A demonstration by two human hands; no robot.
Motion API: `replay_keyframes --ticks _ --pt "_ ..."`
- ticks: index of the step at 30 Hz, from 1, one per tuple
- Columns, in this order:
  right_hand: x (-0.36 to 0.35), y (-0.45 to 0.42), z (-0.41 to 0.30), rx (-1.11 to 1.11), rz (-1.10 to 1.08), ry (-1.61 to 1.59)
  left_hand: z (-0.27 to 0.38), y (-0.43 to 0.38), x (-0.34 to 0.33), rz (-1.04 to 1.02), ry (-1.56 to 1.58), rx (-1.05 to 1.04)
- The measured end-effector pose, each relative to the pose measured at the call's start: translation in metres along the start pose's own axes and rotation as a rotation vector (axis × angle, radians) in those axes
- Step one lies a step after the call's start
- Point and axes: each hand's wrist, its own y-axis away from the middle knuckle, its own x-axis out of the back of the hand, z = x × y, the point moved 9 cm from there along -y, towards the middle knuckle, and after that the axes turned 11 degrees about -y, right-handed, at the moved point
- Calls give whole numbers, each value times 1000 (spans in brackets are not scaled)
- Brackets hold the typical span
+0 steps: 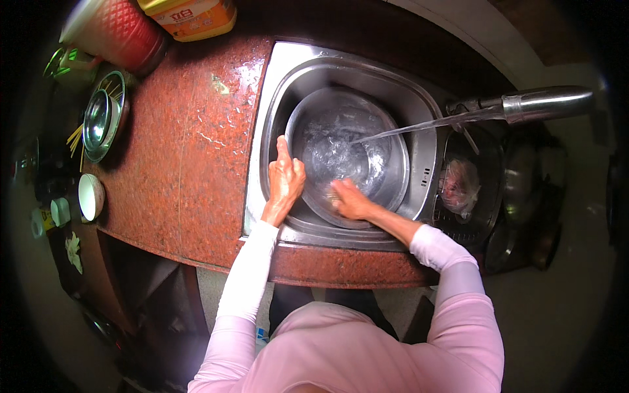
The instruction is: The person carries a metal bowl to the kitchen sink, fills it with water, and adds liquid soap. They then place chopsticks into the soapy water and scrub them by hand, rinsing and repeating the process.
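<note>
A large round metal basin (pixel 400 184) sits inside the stainless steel sink (pixel 426 147). Water runs from the faucet (pixel 545 104) in a slanting stream (pixel 422 126) and splashes into the middle of the basin. My left hand (pixel 287 177) grips the basin's left rim, with one finger extended along its outside. Inside the basin's near side is my right hand (pixel 351 199), its fingers bent and blurred against the wall. Whether it holds anything I cannot make out.
On the red granite counter (pixel 206 147), a white bowl (pixel 92 197), stacked metal bowls (pixel 96 120), a red-and-white basket (pixel 120 39) and a yellow detergent jug (pixel 196 19) stand left. Right of the basin, a plastic bag (pixel 460 189) with reddish contents lies in a smaller sink compartment.
</note>
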Motion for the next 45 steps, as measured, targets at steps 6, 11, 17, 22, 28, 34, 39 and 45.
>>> replay_keyframes --ticks 6,11,17,22,28,34,39,45 --pt "73 -113 -27 37 641 42 2 0 4 -12 -27 13" --pt "91 -60 84 -388 415 76 -3 0 4 -21 -31 54" --pt "-2 -30 -35 67 62 -42 -5 -1 1 2 -12 68" --pt "84 -126 -33 -2 530 179 -2 0 4 34 -52 21" --pt "78 -31 72 -382 356 273 0 0 5 25 -28 53" --pt "45 -12 -108 286 227 -484 2 -1 8 91 14 5" --pt "112 -97 -136 635 716 294 3 -1 13 59 50 7" --pt "166 -61 32 -181 682 900 11 -1 17 53 98 -51"
